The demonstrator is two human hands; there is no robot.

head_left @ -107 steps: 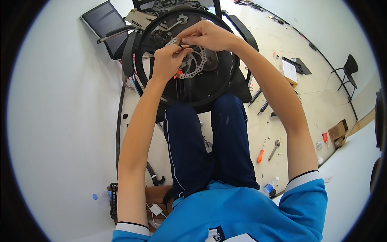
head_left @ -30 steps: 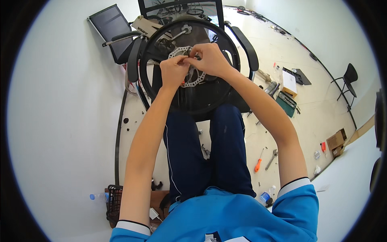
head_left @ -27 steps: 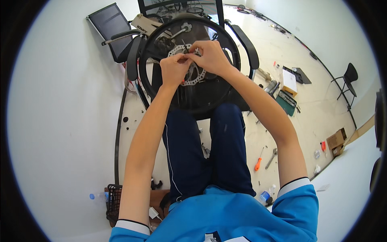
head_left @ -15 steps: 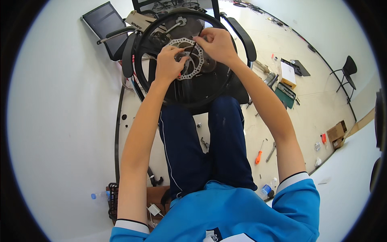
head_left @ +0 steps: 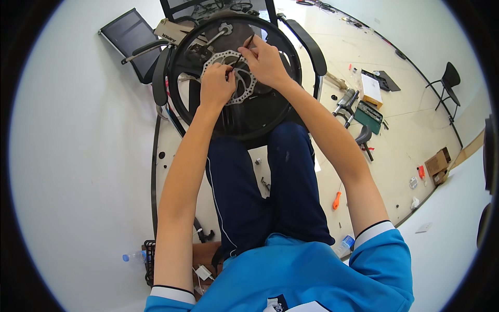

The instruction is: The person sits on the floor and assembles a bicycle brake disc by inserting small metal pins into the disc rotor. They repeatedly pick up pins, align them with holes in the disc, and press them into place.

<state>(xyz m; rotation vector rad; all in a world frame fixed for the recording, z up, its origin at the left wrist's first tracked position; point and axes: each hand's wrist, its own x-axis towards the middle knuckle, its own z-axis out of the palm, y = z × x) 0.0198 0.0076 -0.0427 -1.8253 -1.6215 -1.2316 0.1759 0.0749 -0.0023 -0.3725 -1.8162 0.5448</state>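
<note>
A bicycle wheel with a black rim [head_left: 297, 67] lies flat on the seat of an office chair, a silver brake disc [head_left: 243, 97] at its middle. My right hand [head_left: 265, 65] is over the disc's upper right, its fingers pinched on a thin black rod [head_left: 237, 63] that slants down to the left. At the disc's left side is my left hand [head_left: 215, 86], fingers curled together by the rod's lower end. Whatever they pinch there is hidden by the fingers. A silver quick-release lever [head_left: 223, 30] lies above the disc.
Armrests [head_left: 306, 46] flank the wheel. A second chair [head_left: 130, 44] stands against the left wall. On the floor at right are a green tool case [head_left: 368, 118], a bicycle saddle [head_left: 364, 135], an orange-handled screwdriver [head_left: 337, 200] and a cardboard box [head_left: 437, 162].
Both hands have shifted slightly left over the disc. My left fingers, spread before, are now drawn together near the rod's lower end. The view has turned a little, showing the saddle at right.
</note>
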